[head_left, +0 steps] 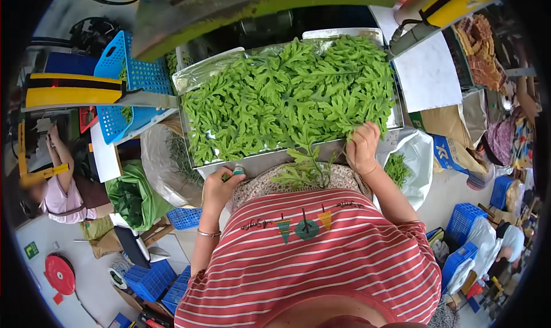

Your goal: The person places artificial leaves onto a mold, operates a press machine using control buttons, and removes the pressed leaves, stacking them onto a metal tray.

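Note:
A metal tray (270,160) in front of me is heaped with green lobed leaves (287,92). At its front left corner, my left hand (221,188) is closed, fingers curled. A small teal-and-white piece (239,170) shows at its thumb tip; what else the fingers hold is hidden. My right hand (363,149) is closed in a pinch at the tray's front right edge, against the leaves. Whatever lies between its fingertips is too small to make out. Between the hands, a leafy sprig (307,166) hangs over the tray's front edge, before my striped shirt.
A blue basket (146,78) stands left of the tray. White bags flank it, the right one (422,164) holding greens. A green bag (135,193) of dark leaves is farther left. Yellow-and-black posts (74,91) rise at both sides. Another person (69,196) is at far left.

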A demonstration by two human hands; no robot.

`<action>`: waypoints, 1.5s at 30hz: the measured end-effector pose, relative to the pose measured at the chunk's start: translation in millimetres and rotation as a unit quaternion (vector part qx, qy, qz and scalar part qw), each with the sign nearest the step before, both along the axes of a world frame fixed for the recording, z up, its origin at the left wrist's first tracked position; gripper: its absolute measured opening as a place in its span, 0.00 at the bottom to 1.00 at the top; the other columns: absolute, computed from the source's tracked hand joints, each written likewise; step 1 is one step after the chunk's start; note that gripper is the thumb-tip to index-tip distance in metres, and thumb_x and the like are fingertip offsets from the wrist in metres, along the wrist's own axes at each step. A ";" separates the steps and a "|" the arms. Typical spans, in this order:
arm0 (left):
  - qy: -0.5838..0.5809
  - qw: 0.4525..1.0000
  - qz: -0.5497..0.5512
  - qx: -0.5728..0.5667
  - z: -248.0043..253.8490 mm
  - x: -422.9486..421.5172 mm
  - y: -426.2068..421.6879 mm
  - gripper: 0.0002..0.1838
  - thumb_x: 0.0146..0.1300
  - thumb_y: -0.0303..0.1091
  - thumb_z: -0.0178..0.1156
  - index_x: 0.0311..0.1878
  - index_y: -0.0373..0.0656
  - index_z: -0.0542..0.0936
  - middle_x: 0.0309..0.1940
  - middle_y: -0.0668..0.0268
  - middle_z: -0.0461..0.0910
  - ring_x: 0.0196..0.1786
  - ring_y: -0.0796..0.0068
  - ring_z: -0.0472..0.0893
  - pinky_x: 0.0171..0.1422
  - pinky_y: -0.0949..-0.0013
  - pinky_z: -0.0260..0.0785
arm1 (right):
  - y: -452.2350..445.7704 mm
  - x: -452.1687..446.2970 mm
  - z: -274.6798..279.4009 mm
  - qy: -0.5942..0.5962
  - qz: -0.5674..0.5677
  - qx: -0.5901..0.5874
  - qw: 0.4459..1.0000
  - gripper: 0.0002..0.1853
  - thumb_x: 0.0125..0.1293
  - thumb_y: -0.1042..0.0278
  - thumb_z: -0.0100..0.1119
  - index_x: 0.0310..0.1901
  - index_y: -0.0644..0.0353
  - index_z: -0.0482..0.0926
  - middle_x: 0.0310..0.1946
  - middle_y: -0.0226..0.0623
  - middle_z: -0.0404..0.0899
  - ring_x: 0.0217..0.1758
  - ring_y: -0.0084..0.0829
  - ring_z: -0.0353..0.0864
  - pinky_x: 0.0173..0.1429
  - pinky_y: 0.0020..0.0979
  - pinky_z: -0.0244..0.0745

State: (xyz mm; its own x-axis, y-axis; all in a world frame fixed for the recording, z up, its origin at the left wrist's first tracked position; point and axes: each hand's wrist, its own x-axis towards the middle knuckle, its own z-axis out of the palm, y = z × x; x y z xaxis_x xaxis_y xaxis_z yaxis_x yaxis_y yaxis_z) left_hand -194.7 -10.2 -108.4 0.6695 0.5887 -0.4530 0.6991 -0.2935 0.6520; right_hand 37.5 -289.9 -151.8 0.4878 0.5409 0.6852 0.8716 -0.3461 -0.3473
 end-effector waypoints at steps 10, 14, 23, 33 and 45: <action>0.003 1.000 -0.005 -0.021 6.3 6.6 1.9 0.11 0.50 0.33 0.69 0.22 0.39 0.77 0.11 0.70 0.71 0.14 0.79 0.61 0.19 0.76 0.54 | -4.2 -0.3 0.9 0.008 0.012 -0.006 1.000 0.12 0.49 0.76 0.56 0.37 0.60 0.71 0.38 0.37 0.72 0.40 0.38 0.70 0.60 0.45 0.60; 0.001 1.000 -0.001 -0.017 7.9 5.8 0.8 0.11 0.49 0.32 0.69 0.23 0.39 0.77 0.12 0.69 0.71 0.14 0.79 0.60 0.19 0.76 0.54 | -1.8 0.8 2.6 0.001 0.012 0.001 1.000 0.12 0.48 0.77 0.56 0.37 0.59 0.71 0.38 0.38 0.72 0.39 0.38 0.70 0.58 0.44 0.60; -0.200 0.962 -0.056 0.178 86.6 42.6 -2.6 0.03 0.56 0.26 0.63 0.32 0.36 0.81 0.20 0.66 0.78 0.17 0.79 0.69 0.22 0.79 0.60 | 15.0 5.7 141.9 -0.083 0.035 -0.016 0.996 0.12 0.45 0.84 0.55 0.34 0.62 0.77 0.25 0.32 0.77 0.19 0.26 0.66 0.30 0.25 0.64; -0.500 0.858 -0.105 0.056 134.1 116.2 -52.6 0.17 0.52 0.21 0.63 0.47 0.35 0.78 0.24 0.64 0.79 0.21 0.78 0.72 0.22 0.77 0.62 | 88.8 -15.3 162.2 -0.142 0.097 0.050 0.984 0.12 0.50 0.81 0.62 0.39 0.66 0.80 0.17 0.31 0.77 0.12 0.20 0.64 0.21 0.19 0.58; -0.419 0.857 -0.285 0.094 143.1 107.6 -29.4 0.09 0.55 0.21 0.59 0.40 0.35 0.81 0.28 0.60 0.81 0.24 0.75 0.75 0.25 0.76 0.66 | 106.6 -8.7 213.0 0.132 0.379 -0.019 0.916 0.21 0.54 0.69 0.65 0.50 0.67 0.76 0.55 0.45 0.74 0.52 0.36 0.76 0.52 0.31 0.73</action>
